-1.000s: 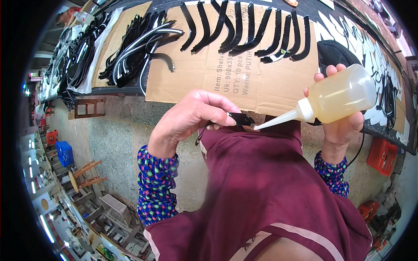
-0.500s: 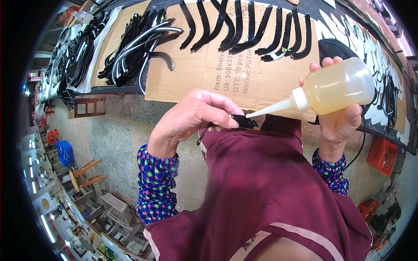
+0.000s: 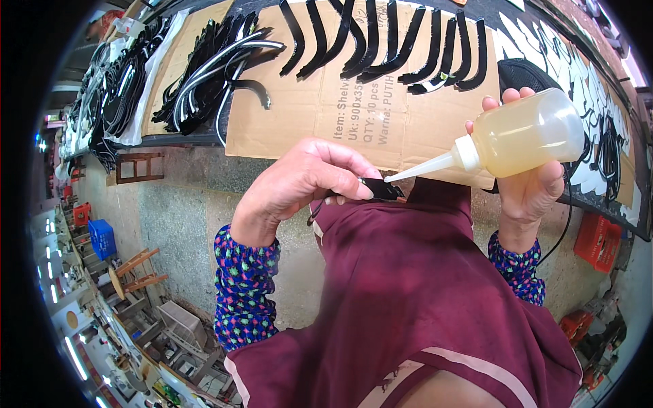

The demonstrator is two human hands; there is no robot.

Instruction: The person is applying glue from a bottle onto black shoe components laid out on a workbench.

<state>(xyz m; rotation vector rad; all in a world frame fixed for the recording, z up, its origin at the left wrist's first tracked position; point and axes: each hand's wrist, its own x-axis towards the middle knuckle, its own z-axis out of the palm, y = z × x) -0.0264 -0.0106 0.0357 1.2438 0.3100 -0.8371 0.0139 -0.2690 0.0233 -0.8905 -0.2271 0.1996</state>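
Observation:
My left hand pinches a short black strip between thumb and fingers, just above the lap of my maroon apron. In my right hand is a clear squeeze bottle of pale yellow liquid, tilted with its white nozzle pointing left and down. The nozzle tip meets the strip's upper edge right beside my left thumb; whether liquid is flowing out I cannot tell. My right fingers wrap behind the bottle, so they are partly hidden. Part of the strip is covered by my left fingers.
A row of curved black strips lies on a cardboard sheet on the table ahead. To the left are bundled black strips; white pieces are at the right. A wooden stool and red crate stand on the floor.
Almost nothing differs. Both hands keep their places, and the nozzle tip stays against the black strip.

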